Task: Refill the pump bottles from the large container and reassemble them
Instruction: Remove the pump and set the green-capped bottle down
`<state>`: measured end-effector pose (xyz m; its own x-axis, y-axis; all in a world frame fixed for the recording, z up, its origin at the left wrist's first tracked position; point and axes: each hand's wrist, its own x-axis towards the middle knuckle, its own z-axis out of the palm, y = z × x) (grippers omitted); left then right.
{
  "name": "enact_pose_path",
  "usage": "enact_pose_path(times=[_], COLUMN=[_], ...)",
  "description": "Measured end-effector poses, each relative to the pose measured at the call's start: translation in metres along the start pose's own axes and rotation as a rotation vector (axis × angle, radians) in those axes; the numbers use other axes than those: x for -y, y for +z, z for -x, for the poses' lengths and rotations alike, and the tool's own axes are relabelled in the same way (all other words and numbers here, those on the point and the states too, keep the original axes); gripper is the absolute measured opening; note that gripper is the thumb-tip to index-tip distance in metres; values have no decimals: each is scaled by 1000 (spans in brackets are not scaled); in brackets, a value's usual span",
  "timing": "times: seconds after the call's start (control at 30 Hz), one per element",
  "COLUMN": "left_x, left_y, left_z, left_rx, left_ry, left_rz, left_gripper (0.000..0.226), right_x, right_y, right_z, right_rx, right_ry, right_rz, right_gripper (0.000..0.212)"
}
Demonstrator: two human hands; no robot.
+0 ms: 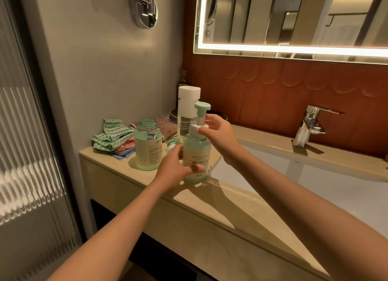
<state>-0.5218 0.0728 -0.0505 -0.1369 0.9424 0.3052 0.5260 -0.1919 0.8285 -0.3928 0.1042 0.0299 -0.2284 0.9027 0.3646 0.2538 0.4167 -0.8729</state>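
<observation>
Wrapped round the lower body of the labelled pump bottle (196, 154), my left hand (175, 168) holds it upright on the counter (117, 175), just left of the sink (315, 175). My right hand (219, 133) pinches the white collar (194, 128) under its green pump head (202, 106). Just left stands a second bottle (148, 148), neck open, folded cloths (111, 138) behind it. A green-and-white pump part (172, 144) shows between the bottles.

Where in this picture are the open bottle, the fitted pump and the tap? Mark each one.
open bottle (148, 152): head view, on its paper label.
fitted pump (202, 106): head view, on its green top.
tap (309, 123): head view, on its chrome body.
</observation>
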Motion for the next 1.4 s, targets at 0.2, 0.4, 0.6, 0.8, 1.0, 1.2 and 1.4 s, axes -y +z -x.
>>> enact_pose_path(times=[0.2, 0.4, 0.6, 0.8, 1.0, 1.2, 1.4], left_x=[-1, 0, 1, -2, -3, 0, -1], left_y=[0, 1, 1, 1, 1, 2, 2], left_z=[0, 1, 0, 0, 0, -2, -2], left_rx=[-3, -11, -12, -14, -11, -17, -11], left_ry=[-2, -13, -30, -43, -42, -34, -34], left_rz=[-17, -15, -47, -57, -29, -45, -25], left_gripper=[70, 71, 68, 76, 69, 64, 69], right_x=[-3, -2, 1, 5, 5, 2, 2], right_y=[3, 3, 0, 0, 2, 8, 4], right_z=[-1, 4, -1, 0, 2, -3, 2], right_rx=[-73, -18, -17, -29, 33, -114, -5], right_ry=[-32, -76, -69, -51, -71, -75, -60], right_rz=[72, 41, 66, 72, 8, 165, 41], right_gripper=[44, 55, 68, 62, 63, 55, 50])
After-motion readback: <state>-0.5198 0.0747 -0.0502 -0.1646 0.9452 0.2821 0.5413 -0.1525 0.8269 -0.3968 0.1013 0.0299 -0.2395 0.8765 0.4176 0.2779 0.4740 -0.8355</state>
